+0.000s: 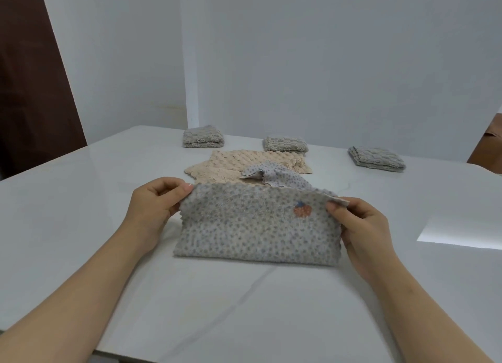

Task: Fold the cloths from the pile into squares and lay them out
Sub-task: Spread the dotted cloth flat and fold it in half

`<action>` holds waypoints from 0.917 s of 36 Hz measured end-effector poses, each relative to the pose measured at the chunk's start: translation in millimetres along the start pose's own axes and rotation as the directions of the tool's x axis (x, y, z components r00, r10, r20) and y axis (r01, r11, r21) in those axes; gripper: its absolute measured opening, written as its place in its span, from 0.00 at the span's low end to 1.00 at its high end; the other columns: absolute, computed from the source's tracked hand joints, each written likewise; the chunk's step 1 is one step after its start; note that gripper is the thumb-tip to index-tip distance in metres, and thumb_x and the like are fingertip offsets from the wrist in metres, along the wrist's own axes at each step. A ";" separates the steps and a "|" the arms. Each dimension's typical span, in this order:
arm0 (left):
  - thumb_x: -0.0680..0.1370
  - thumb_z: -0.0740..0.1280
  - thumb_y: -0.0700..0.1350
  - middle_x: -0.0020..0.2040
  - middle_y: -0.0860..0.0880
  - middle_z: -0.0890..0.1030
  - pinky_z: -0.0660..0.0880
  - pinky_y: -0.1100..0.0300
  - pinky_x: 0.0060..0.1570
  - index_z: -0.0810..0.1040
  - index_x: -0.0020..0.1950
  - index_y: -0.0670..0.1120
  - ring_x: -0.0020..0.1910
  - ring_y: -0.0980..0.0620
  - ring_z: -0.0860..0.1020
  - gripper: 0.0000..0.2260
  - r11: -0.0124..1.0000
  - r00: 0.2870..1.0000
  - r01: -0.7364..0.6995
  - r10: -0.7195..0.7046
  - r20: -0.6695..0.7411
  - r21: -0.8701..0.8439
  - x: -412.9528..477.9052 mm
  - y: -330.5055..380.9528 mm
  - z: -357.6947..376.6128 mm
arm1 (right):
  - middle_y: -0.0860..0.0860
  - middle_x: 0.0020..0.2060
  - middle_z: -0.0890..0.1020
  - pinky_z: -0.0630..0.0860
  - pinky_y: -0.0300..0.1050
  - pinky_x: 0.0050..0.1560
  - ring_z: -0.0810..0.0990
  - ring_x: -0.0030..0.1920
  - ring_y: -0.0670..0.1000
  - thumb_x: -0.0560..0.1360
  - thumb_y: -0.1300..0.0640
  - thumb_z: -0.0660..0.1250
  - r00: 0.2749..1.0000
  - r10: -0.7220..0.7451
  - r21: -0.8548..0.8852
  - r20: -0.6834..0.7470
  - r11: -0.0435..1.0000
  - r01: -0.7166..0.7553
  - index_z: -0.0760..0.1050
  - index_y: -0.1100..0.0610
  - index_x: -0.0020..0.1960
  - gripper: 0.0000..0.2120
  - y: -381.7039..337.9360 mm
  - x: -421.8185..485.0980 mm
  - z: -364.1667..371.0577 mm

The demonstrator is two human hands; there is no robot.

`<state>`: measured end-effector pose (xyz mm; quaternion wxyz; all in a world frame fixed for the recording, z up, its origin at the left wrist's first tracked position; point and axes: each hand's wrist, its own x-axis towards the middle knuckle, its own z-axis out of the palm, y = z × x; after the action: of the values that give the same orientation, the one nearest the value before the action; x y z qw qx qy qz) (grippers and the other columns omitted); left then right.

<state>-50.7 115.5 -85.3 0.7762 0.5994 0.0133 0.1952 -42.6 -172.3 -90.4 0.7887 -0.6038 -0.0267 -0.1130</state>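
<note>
A white marble-look worktop (pixel 81 227) carries a folding job partway done. Between the two hands lies a grey dotted cloth (pixel 244 235), doubled over into a wide rectangle. Its folded edge rests on the worktop on the person's side of the hands, and its open edge is lifted slightly at the far side.

Just beyond the hands sits the pile of beige cloths (pixel 244 163), flat and unfolded. A flap of dotted fabric (pixel 277 176) lies crumpled on the pile; it cannot be told whether this is the held cloth's back layer or a separate piece.

Well beyond the hands, near the far edge, three folded grey squares (pixel 203 136) (pixel 285 144) (pixel 376 158) are spaced apart in a row, apparently finished pieces laid out as the task asks.

The left hand (pixel 157 202) pinches the cloth's far left corner between thumb and curled fingers. The right hand (pixel 361 224) pinches the far right corner the same way. Gripping both corners at once seems meant to square the layers and keep the edges matched before the next fold, which would likely bring one side across to make a square.

A small orange embroidered motif (pixel 302 210) shows on the cloth just left of the right hand's thumb.
</note>
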 end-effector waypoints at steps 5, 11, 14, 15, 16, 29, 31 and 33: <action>0.73 0.66 0.33 0.28 0.54 0.81 0.76 0.68 0.30 0.77 0.37 0.42 0.29 0.59 0.78 0.07 0.998 0.999 -0.037 0.038 -0.004 0.049 1.3 8.3 2.5 | 0.45 0.31 0.80 0.74 0.40 0.37 0.77 0.38 0.47 0.71 0.65 0.68 0.997 -0.071 -0.045 0.007 0.996 0.071 0.80 0.53 0.31 0.13 -3.7 2.2 2.0; 0.75 0.68 0.36 0.36 0.52 0.80 0.77 0.69 0.30 0.79 0.38 0.49 0.29 0.62 0.77 0.09 0.837 0.968 -0.241 0.242 0.063 0.491 5.5 25.8 6.7 | 0.41 0.29 0.80 0.74 0.41 0.40 0.77 0.33 0.41 0.65 0.56 0.73 0.987 -0.158 -0.070 -0.019 0.985 0.156 0.80 0.49 0.31 0.06 -8.5 0.9 -0.3; 0.76 0.66 0.37 0.37 0.50 0.79 0.76 0.69 0.28 0.78 0.39 0.51 0.28 0.62 0.76 0.10 0.838 0.967 -0.253 0.238 0.094 0.484 6.5 35.2 15.8 | 0.40 0.28 0.79 0.70 0.44 0.39 0.76 0.32 0.41 0.71 0.64 0.69 0.984 -0.168 -0.094 -0.051 0.982 0.163 0.77 0.53 0.34 0.10 -10.1 0.9 -1.1; 0.76 0.66 0.37 0.37 0.50 0.78 0.75 0.69 0.27 0.78 0.40 0.51 0.27 0.62 0.75 0.10 0.859 0.970 -0.240 0.222 0.094 0.452 7.3 38.6 18.5 | 0.40 0.28 0.79 0.70 0.43 0.37 0.76 0.33 0.42 0.72 0.64 0.69 0.984 -0.168 -0.092 -0.056 0.982 0.162 0.77 0.53 0.35 0.09 -11.0 0.7 -1.2; 0.77 0.64 0.38 0.37 0.49 0.78 0.74 0.69 0.26 0.78 0.41 0.51 0.26 0.62 0.75 0.10 0.870 0.974 -0.226 0.206 0.092 0.438 7.9 41.9 20.7 | 0.41 0.30 0.79 0.71 0.41 0.36 0.76 0.35 0.44 0.72 0.64 0.69 0.984 -0.166 -0.089 -0.066 0.983 0.160 0.77 0.53 0.35 0.09 -11.6 0.9 -1.8; 0.78 0.63 0.49 0.45 0.48 0.76 0.71 0.62 0.33 0.74 0.47 0.54 0.36 0.52 0.74 0.01 0.772 0.958 0.198 -0.283 0.048 0.604 0.5 -1.4 22.1 | 0.50 0.46 0.79 0.75 0.48 0.50 0.79 0.49 0.53 0.71 0.59 0.70 0.995 0.101 -0.606 -0.010 0.791 -0.087 0.75 0.52 0.47 0.07 9.1 7.0 -14.3; 0.75 0.67 0.50 0.51 0.53 0.75 0.70 0.60 0.38 0.72 0.49 0.57 0.44 0.55 0.75 0.05 0.718 0.960 0.119 -0.259 0.104 0.686 -3.8 -7.3 18.3 | 0.48 0.49 0.76 0.71 0.43 0.48 0.76 0.50 0.50 0.72 0.56 0.70 0.996 0.085 -0.667 0.014 0.744 -0.054 0.72 0.49 0.53 0.12 7.7 5.0 -12.8; 0.73 0.70 0.45 0.51 0.57 0.72 0.69 0.62 0.36 0.71 0.50 0.58 0.43 0.57 0.74 0.12 0.678 0.960 0.029 -0.224 0.169 0.735 -6.7 -9.4 16.8 | 0.47 0.50 0.73 0.68 0.41 0.47 0.74 0.49 0.49 0.72 0.56 0.70 0.995 0.084 -0.693 0.050 0.720 -0.026 0.69 0.47 0.55 0.16 4.5 3.1 -11.0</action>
<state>-49.9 95.9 -90.9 0.4825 0.8741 0.0352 0.0440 -39.6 -182.2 -97.1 0.5081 -0.8586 0.0047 -0.0679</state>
